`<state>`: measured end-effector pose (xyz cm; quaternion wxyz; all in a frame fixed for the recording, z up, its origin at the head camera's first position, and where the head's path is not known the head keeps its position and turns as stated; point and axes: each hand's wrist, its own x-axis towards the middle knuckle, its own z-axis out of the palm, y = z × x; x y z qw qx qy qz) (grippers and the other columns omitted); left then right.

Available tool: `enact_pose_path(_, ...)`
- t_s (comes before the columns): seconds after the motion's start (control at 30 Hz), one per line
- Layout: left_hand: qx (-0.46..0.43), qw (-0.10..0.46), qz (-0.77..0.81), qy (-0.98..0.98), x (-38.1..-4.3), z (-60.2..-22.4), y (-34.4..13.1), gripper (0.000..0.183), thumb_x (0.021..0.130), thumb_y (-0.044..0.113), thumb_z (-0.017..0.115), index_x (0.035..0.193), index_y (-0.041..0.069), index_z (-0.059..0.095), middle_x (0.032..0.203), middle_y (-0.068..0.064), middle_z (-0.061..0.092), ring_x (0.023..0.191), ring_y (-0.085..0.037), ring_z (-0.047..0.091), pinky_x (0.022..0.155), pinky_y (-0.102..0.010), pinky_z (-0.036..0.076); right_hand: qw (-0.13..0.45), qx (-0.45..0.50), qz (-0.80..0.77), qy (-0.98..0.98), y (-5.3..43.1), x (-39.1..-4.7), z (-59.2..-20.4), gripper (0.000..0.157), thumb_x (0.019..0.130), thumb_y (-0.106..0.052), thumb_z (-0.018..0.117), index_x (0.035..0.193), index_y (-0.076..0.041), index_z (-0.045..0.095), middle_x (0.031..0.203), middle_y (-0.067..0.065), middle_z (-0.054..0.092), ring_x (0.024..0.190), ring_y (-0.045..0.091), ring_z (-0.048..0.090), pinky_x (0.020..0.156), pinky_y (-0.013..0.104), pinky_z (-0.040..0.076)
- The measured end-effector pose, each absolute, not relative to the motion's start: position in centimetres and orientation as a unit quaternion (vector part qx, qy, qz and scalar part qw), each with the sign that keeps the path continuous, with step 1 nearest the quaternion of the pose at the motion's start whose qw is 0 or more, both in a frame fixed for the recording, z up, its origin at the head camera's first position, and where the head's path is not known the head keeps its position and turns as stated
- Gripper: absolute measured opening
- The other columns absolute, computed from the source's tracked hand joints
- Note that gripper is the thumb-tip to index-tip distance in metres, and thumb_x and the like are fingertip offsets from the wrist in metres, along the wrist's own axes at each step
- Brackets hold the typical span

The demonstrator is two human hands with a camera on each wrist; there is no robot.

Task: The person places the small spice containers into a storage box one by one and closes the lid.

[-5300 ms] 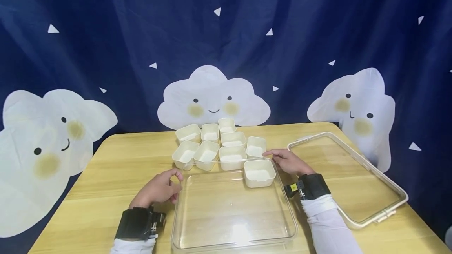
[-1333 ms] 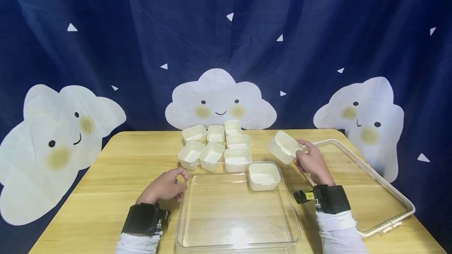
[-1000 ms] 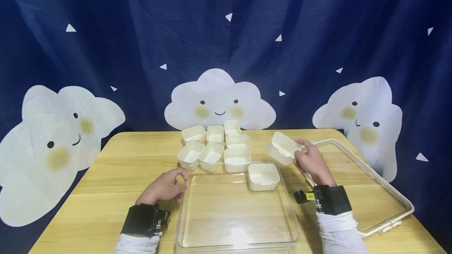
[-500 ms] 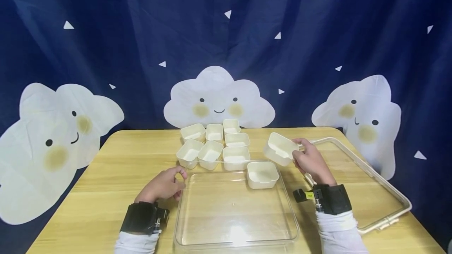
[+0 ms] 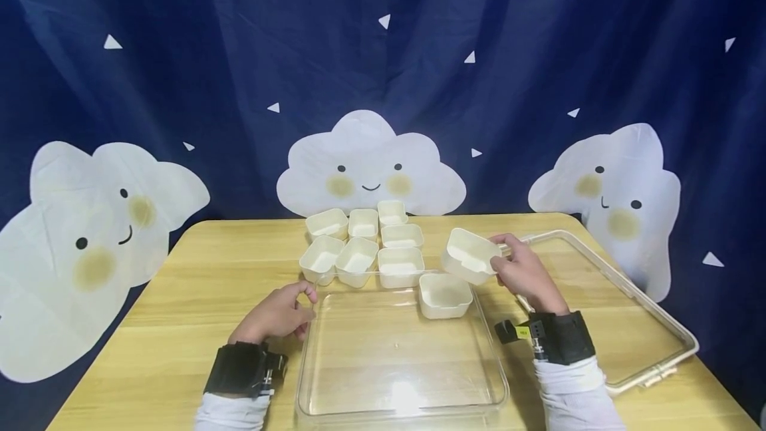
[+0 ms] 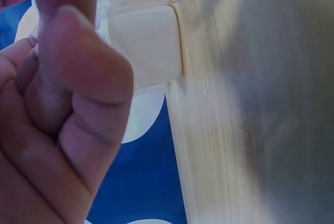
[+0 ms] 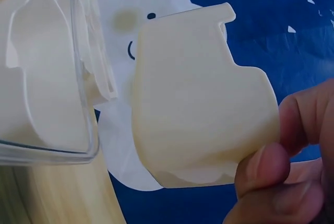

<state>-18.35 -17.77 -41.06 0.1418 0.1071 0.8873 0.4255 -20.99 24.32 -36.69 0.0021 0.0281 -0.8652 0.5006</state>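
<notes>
A navy curtain (image 5: 509, 5) with white clouds (image 5: 371, 165) stands behind the yellowish wood desk (image 5: 131, 351), whose near edge is cut off in the head view. On the desk sits a clear box (image 5: 395, 358); its front wall runs out of the frame and its sides are hard to make out. To its right lies the lid (image 5: 630, 288), partly hidden by the right arm and out of both wrist views.

The left hand (image 5: 272, 314) is at the box's left rim, fingers bent; I cannot tell whether its grip pinches the rim or only touches it. In the left wrist view the thumb blocks much of the scene, but a desk tub (image 6: 143, 46) shows past the box corner. The right hand (image 5: 529, 278) pinches a tub between thumb and fingers.

That held tub (image 5: 469, 258) hangs tilted beyond the box's far right corner. The right wrist view shows its outer wall and stepped rim side-on, with curtain visible between it and the box; the head view shows its hollow instead. Another tub (image 5: 444, 304) stands inside the box, in that corner. Seven desk tubs (image 5: 357, 259) cluster behind the box, some overlapping in sight.
</notes>
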Motion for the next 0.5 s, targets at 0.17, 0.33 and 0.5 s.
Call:
enact_pose_path(0.17,0.104,0.142,0.421,0.89,-18.44,-40.98,-17.75,0.019,0.087,0.001,0.056,0.105,0.003,0.053,0.058,-0.005,0.06,0.052,-0.022,0.059,0.047,-0.028,0.039,-0.005,0.036,0.482,-0.875,24.08,-21.11,-37.03,0.044,0.085,-0.002,0.048,0.129,-0.001,0.046,0.061,0.008,0.051,0.048,0.016,0.044,0.038,0.024,0.032)
enact_pose_path(0.33,0.102,0.144,0.419,0.891,-18.36,-41.01,-17.75,0.017,0.087,0.002,0.057,0.104,0.005,0.053,0.057,-0.005,0.06,0.051,-0.023,0.058,0.046,-0.027,0.037,-0.011,0.038,0.478,-0.877,23.9,-21.0,-37.17,0.043,0.085,-0.002,0.048,0.128,-0.002,0.046,0.06,0.009,0.051,0.046,0.017,0.043,0.038,0.023,0.031)
enact_pose_path(0.5,0.108,0.142,0.42,0.89,-18.37,-40.98,-17.78,0.017,0.087,0.002,0.057,0.104,0.005,0.052,0.057,-0.005,0.059,0.051,-0.022,0.057,0.045,-0.027,0.036,-0.018,0.046,0.482,-0.875,23.68,-20.75,-36.98,0.042,0.085,-0.002,0.047,0.127,-0.002,0.046,0.058,0.007,0.05,0.045,0.016,0.04,0.038,0.023,0.029)
